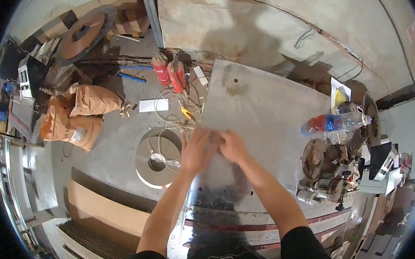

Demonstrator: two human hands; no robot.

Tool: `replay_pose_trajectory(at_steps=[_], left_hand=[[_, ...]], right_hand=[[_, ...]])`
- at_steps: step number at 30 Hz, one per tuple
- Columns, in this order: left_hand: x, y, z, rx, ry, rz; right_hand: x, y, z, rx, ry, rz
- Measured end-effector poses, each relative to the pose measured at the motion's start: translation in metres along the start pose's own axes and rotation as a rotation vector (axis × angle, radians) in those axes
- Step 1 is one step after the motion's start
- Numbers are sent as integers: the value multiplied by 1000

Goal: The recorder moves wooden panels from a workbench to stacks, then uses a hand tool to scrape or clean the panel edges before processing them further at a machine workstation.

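My left hand (197,151) is over the left edge of a broad metal tabletop (263,104), its fingers stretched forward and a little apart. Close beside it, my right hand (234,147) has its fingers bent in toward the left hand's fingertips. Slight blur covers the place where the two hands meet, and anything small between them is hidden. Left of my left hand, a pale coiled hose (163,105) with a yellow-orange end piece (186,113) lies on the floor. Part of it crosses a round grey ring-shaped roll (145,166).
Bottles (332,123) and rusty metal machine parts (314,159) crowd the tabletop's right side. Two red fire extinguishers (176,74) stand beyond its far left corner. Brown paper sacks (90,102) sit on the floor to the left, with cardboard (106,207) nearer me.
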State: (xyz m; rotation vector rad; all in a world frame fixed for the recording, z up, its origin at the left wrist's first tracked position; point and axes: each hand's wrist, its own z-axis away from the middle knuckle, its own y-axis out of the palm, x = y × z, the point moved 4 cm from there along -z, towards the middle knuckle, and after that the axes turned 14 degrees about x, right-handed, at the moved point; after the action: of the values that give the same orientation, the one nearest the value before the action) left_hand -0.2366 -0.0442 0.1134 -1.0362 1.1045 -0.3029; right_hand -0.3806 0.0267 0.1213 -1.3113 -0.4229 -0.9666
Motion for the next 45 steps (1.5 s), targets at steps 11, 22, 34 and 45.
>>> replay_pose_trajectory(at_steps=[11,22,34,45], left_hand=[[-10,13,304,231,-484,976],[-70,28,318,-136,-190,1129],[-140,80,377,525,-280,395],[-293,111,375,743,4,81]], right_hand=[[3,174,311,647,173,-704],[63,135,369,478,188,-901],[-74,61,507,-861,218,-1856],[-273,-100,650,-1223,390,-1133]])
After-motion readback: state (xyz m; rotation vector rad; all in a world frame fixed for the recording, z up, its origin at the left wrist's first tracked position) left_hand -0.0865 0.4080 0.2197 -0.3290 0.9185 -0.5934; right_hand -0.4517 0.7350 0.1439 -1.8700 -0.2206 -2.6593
